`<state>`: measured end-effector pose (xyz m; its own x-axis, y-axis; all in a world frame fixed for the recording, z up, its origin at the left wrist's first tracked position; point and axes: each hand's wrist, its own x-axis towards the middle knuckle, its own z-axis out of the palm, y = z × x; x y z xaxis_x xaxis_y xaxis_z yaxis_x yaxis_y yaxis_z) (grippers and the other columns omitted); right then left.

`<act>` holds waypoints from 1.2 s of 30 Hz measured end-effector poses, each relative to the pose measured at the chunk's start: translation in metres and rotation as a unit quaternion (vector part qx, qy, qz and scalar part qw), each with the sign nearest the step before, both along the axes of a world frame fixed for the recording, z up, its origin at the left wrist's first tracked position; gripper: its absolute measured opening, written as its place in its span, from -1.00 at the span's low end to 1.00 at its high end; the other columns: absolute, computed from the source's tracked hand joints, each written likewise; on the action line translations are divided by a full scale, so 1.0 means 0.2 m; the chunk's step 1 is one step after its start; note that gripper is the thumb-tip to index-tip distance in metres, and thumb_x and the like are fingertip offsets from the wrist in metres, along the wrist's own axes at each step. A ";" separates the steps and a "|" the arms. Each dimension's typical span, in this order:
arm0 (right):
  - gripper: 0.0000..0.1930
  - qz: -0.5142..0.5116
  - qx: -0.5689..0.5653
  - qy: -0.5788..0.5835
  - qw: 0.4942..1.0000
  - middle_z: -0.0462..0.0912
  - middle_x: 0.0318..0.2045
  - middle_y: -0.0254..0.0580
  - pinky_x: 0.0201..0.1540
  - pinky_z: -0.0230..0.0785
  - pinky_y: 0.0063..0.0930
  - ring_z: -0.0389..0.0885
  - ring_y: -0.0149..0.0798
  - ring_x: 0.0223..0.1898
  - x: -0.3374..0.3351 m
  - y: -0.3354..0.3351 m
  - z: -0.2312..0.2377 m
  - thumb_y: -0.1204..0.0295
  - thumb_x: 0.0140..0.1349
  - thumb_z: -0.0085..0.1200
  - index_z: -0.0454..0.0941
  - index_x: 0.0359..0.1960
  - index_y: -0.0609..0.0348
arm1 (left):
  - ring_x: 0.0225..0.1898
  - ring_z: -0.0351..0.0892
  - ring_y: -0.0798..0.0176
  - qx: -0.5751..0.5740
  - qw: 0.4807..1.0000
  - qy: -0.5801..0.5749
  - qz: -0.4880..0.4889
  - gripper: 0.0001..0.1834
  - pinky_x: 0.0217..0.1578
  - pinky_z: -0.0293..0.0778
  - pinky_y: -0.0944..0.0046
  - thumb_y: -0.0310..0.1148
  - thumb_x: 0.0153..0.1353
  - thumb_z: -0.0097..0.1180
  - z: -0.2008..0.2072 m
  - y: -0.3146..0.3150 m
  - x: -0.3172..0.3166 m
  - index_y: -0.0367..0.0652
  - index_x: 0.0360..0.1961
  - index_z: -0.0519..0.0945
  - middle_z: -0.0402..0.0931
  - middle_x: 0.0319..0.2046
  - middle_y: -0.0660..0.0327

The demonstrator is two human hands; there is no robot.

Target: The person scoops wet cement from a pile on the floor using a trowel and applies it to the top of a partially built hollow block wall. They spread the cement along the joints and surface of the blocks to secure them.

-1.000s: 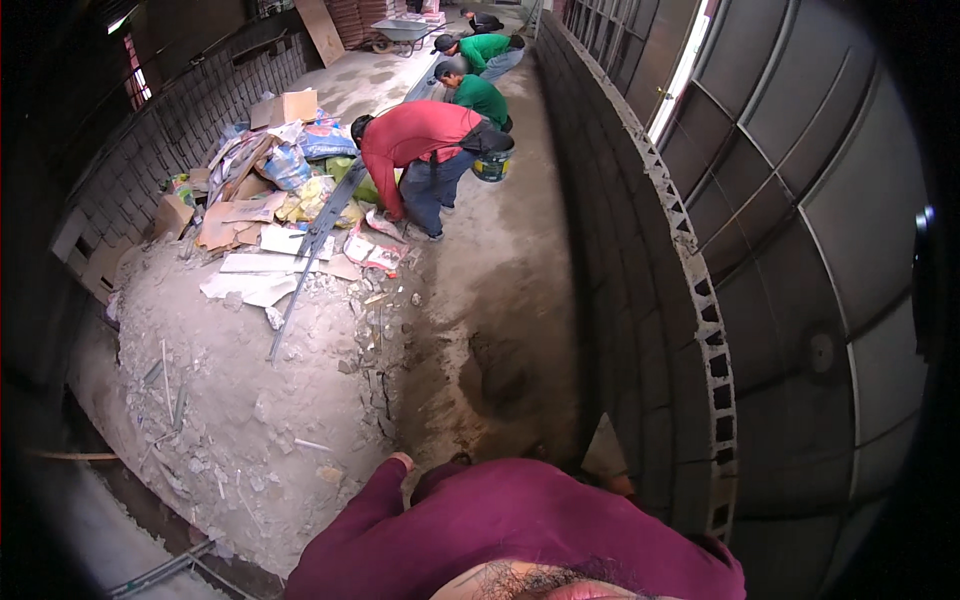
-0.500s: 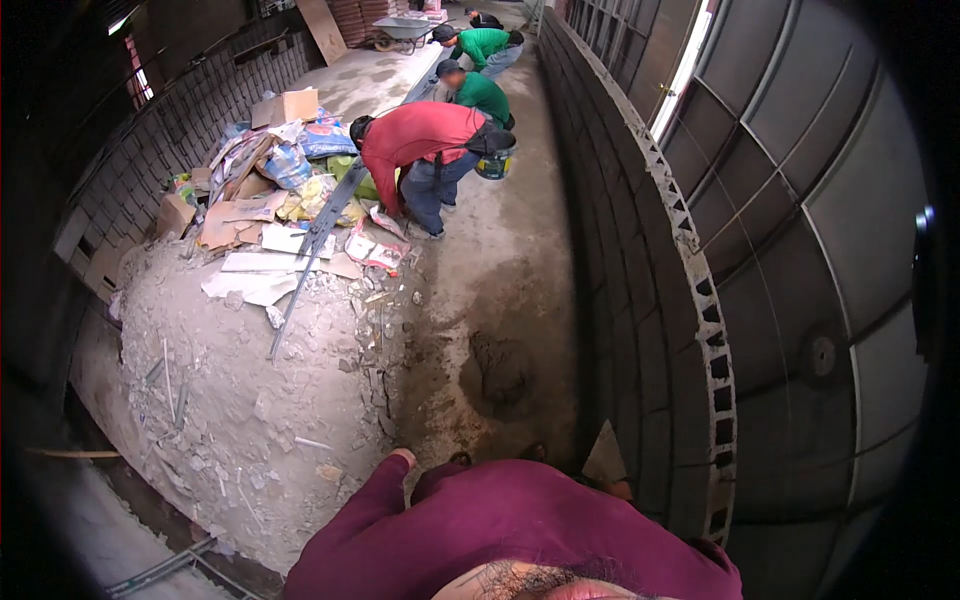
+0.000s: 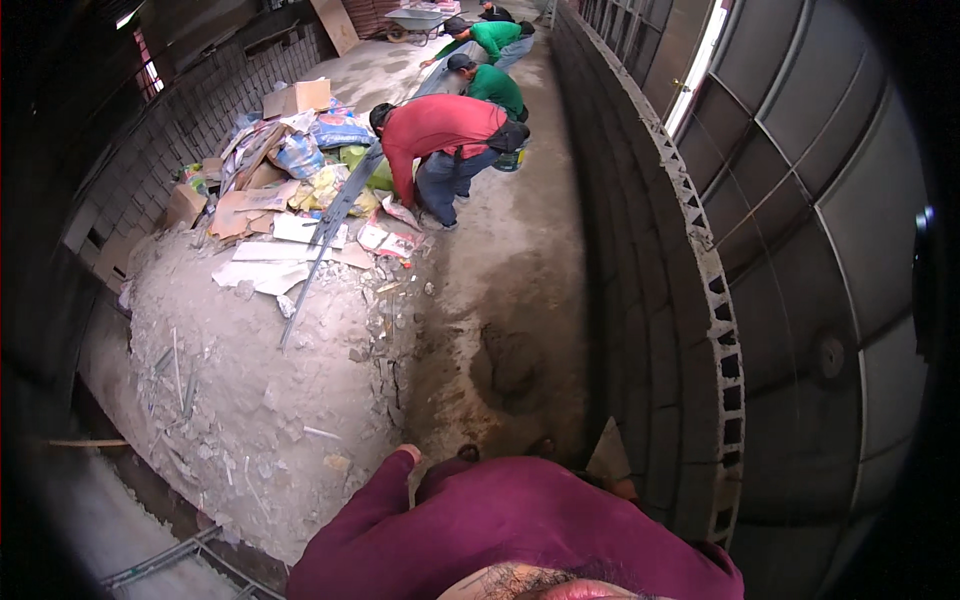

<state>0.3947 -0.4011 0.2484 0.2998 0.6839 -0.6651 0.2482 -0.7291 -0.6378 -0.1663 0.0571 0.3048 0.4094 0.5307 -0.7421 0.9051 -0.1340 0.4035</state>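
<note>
My left hand (image 3: 411,453) hangs beside my thigh, near the edge of the rubble. Only a small part of it shows past the maroon sleeve, and its fingers cannot be made out. On my right side, a pointed grey trowel (image 3: 608,456) sticks out beyond my body, blade tip forward. My right hand (image 3: 625,489) is at its handle end, mostly hidden by my torso. In front of my feet a round patch of wet mortar (image 3: 508,362) lies on the concrete floor.
A rubble heap (image 3: 270,370) spreads along the left, with cardboard and sacks (image 3: 300,165) behind. Long metal channels (image 3: 345,200) lean across it. A bent-over person in red (image 3: 445,130) and others in green work ahead. A block wall (image 3: 640,300) runs along the right.
My view has shifted slightly, so the scene sits a little farther right. The far person in green now stretches an arm to the left. My hands stay nearly in place.
</note>
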 end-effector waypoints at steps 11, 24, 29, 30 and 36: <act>-0.34 0.209 -0.042 -0.346 0.914 0.55 -0.59 0.09 -0.50 0.33 -0.12 0.55 0.01 -0.53 -0.30 0.28 0.70 -0.21 -0.02 0.05 0.52 -0.47 0.34 | -0.11 0.53 0.08 -0.038 0.986 0.084 -0.138 -0.60 -0.11 0.44 0.10 -0.06 0.13 -0.05 0.24 0.03 0.08 -0.12 -0.22 0.63 0.56 -0.17 0.15; -0.46 -0.044 -0.018 -0.163 0.985 0.52 -0.68 -0.11 -0.55 0.32 -0.23 0.53 -0.24 -0.61 -0.36 0.36 1.00 -0.05 0.05 0.07 0.51 -0.59 0.32 | -0.12 0.52 0.05 -0.082 0.990 0.096 -0.061 -0.64 -0.09 0.42 0.13 -0.17 0.05 0.05 0.17 -0.05 0.06 -0.15 -0.20 0.61 0.55 -0.16 0.08; -0.60 0.158 0.023 -0.284 0.945 0.51 -0.65 -0.10 -0.57 0.31 -0.22 0.49 -0.19 -0.63 -0.26 0.31 0.80 0.10 0.17 -0.04 0.52 -0.36 0.27 | -0.53 0.51 0.24 -0.022 1.000 0.021 -0.008 -0.80 -0.43 0.43 0.20 -0.21 -0.05 0.14 0.07 -0.08 -0.04 -0.07 -0.66 0.58 0.50 -0.64 0.19; -0.62 0.216 0.045 -0.350 0.910 0.51 -0.65 -0.09 -0.57 0.30 -0.21 0.48 -0.17 -0.64 -0.19 0.29 0.72 0.13 0.20 -0.08 0.51 -0.32 0.26 | -0.51 0.52 0.24 -0.018 1.000 0.019 0.002 -0.81 -0.43 0.44 0.19 -0.21 -0.04 0.14 0.03 -0.09 -0.03 -0.07 -0.63 0.59 0.51 -0.62 0.19; -0.60 0.255 0.073 -0.400 0.877 0.50 -0.65 -0.03 -0.55 0.31 -0.18 0.48 -0.11 -0.62 -0.22 0.20 0.59 0.12 0.25 -0.12 0.52 -0.29 0.27 | -0.48 0.57 0.24 0.005 0.999 0.047 0.024 -0.83 -0.39 0.48 0.19 -0.28 -0.07 0.17 0.02 -0.10 0.00 -0.10 -0.44 0.62 0.55 -0.53 0.15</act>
